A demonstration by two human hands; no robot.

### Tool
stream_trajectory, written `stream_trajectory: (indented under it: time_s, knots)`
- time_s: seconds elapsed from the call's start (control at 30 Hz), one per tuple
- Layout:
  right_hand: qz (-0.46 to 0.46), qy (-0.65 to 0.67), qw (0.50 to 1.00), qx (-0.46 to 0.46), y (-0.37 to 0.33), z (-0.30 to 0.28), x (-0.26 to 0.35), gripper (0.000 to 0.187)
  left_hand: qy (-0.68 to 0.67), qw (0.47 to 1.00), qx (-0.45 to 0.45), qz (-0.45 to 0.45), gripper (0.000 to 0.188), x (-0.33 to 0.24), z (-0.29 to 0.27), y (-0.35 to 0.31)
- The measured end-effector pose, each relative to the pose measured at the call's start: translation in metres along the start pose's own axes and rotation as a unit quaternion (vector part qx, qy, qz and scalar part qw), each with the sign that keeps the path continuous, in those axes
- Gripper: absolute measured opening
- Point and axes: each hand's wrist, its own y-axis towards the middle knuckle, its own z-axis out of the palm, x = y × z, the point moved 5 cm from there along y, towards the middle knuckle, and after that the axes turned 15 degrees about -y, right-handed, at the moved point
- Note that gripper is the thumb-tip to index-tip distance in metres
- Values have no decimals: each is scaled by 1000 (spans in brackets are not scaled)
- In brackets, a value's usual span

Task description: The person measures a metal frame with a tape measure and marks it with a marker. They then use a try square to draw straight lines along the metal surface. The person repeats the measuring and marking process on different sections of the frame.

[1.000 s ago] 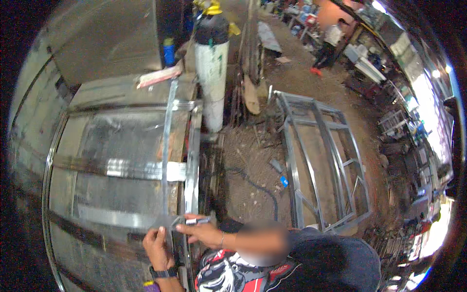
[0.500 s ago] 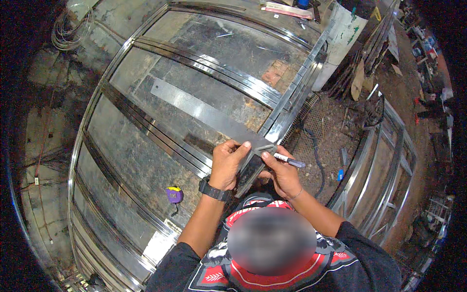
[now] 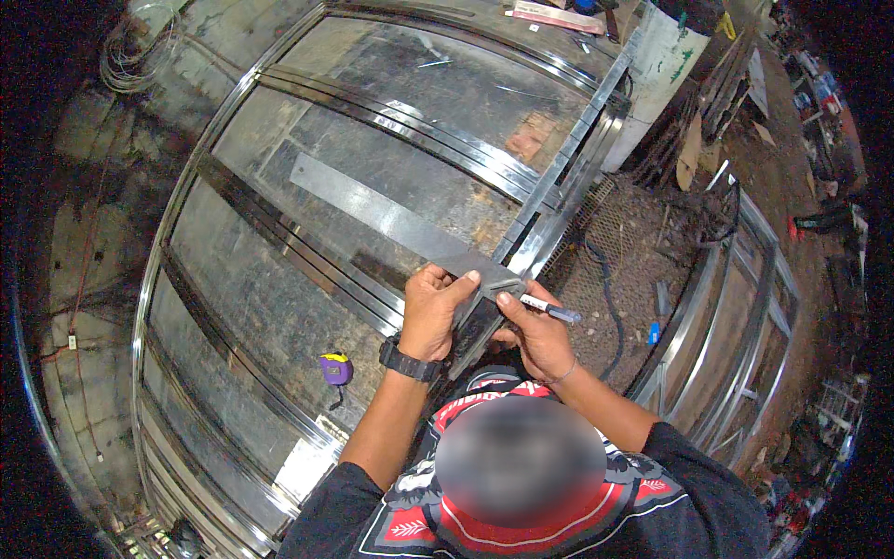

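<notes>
A try square with a long grey steel blade lies slanting over the metal frame, its blade pointing to the far left. My left hand pinches the blade near the stock, thumb on top. Beside it, my right hand presses its thumb against the corner of the stock, its other fingers curled below and partly hidden. A capped marker pen is tucked in my right hand and sticks out to the right. The square's stock rests along the frame's near right edge.
A purple tape measure sits on the worktop left of my left forearm. Another welded frame stands at the right. A dark cable runs over the rubble-strewn ground. Coiled wire lies at the far left.
Both hands keep their grip on the square. The view has shifted very slightly, and the right hand with the marker pen sits a touch further left.
</notes>
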Motion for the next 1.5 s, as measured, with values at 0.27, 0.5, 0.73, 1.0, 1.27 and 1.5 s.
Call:
stream_trajectory:
  time_s: [0.27, 0.5, 0.73, 1.0, 1.27, 1.5]
  knots:
    - [1, -4, 1000, -9, 0, 0, -1, 26, 38, 999, -2, 24, 14, 0, -1, -1]
    - [-9, -9, 1000, -12, 0, -1, 0, 28, 68, 996, 5, 50, 14, 0, 3, -2]
    - [-7, -13, 1000, -15, 1, -3, -2, 31, 82, 995, 5, 52, 16, 1, 4, -2]
    - [-14, -7, 1000, -7, 2, -4, -4, 31, 90, 995, 0, 45, 16, -2, 6, -4]
    - [-1, -15, 1000, -4, -2, -1, 2, 30, 94, 994, 10, 52, 13, 4, -1, 0]
    - [-167, -208, 948, -172, -11, -61, 24, 35, 109, 990, 14, 91, 11, 1, 4, -2]
